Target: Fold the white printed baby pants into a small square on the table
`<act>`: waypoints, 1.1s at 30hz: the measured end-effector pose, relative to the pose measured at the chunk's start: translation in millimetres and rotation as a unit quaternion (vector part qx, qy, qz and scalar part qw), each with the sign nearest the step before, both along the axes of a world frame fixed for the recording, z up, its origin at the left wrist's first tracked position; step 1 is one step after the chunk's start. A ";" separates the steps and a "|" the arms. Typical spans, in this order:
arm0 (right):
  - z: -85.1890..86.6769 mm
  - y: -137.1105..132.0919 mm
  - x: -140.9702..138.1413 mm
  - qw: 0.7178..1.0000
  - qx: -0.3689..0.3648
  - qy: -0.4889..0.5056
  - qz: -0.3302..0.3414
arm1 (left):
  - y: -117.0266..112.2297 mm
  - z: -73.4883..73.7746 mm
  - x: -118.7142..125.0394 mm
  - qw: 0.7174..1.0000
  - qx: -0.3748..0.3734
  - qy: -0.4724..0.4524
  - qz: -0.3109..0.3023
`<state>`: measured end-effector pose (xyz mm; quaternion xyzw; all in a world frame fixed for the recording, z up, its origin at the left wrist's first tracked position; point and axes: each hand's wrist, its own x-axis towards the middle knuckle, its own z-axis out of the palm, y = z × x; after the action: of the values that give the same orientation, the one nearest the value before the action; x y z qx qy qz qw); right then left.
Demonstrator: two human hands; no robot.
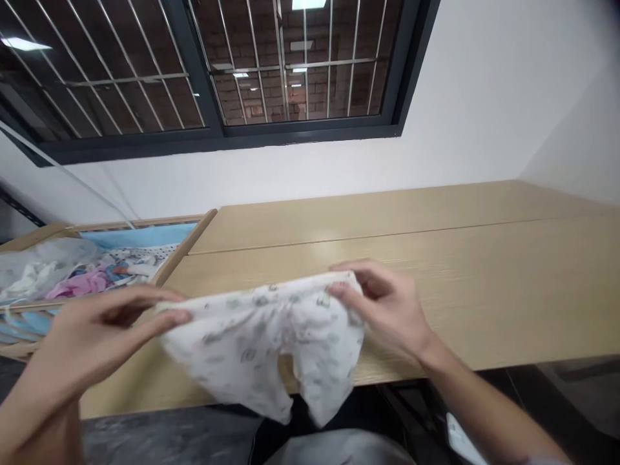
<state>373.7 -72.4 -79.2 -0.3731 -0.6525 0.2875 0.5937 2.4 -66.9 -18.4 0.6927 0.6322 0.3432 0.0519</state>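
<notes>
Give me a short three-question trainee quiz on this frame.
1. True or false: the right hand alone holds the white printed garment, and the left hand is off it.
2. From the head camera, which side of the light wood table is the wooden-framed bin on? A left, B right, C far side.
3. What colour is the fabric along the bin's far side?

Key: 1 false, both hands hold it; 2 A; 3 blue.

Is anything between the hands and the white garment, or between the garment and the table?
Nothing visible. The left hand and right hand both hold the garment, and only bare wood of the table shows below it.
</notes>
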 end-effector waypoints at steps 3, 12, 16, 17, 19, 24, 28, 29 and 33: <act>15.9 40.8 28.7 0.996 -0.044 -0.062 -0.039 | 50.4 10.7 36.5 0.995 -0.032 0.007 -0.095; -53.1 199.6 53.8 0.950 -0.163 -0.256 -0.067 | 195.7 -66.4 103.0 0.970 -0.117 0.116 -0.176; -88.7 242.6 46.3 0.927 -0.194 -0.303 -0.106 | 220.3 -99.4 124.2 0.976 -0.129 0.128 -0.118; -93.9 249.1 44.8 0.923 -0.200 -0.308 -0.112 | 221.6 -102.5 127.5 0.976 -0.134 0.131 -0.107; -101.2 258.6 43.1 0.916 -0.212 -0.318 -0.124 | 219.0 -103.1 133.9 0.977 -0.135 0.136 -0.096; -114.8 273.5 47.0 0.903 -0.236 -0.332 -0.137 | 185.3 -93.7 164.9 0.976 -0.103 0.139 -0.134; -123.9 282.7 54.3 0.900 -0.249 -0.329 -0.142 | 129.9 -98.6 210.2 0.945 -0.153 0.142 -0.251; -125.3 284.3 55.9 0.900 -0.252 -0.327 -0.140 | 114.1 -101.9 222.0 0.931 -0.174 0.148 -0.285; -126.3 286.5 59.1 0.902 -0.260 -0.321 -0.127 | 60.4 -119.3 261.3 0.839 -0.244 0.223 -0.432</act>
<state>432.8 214.1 -205.4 -0.6661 -0.6568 0.2333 0.2656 263.8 -6.4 -137.7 0.9183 0.3262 -0.0427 0.2201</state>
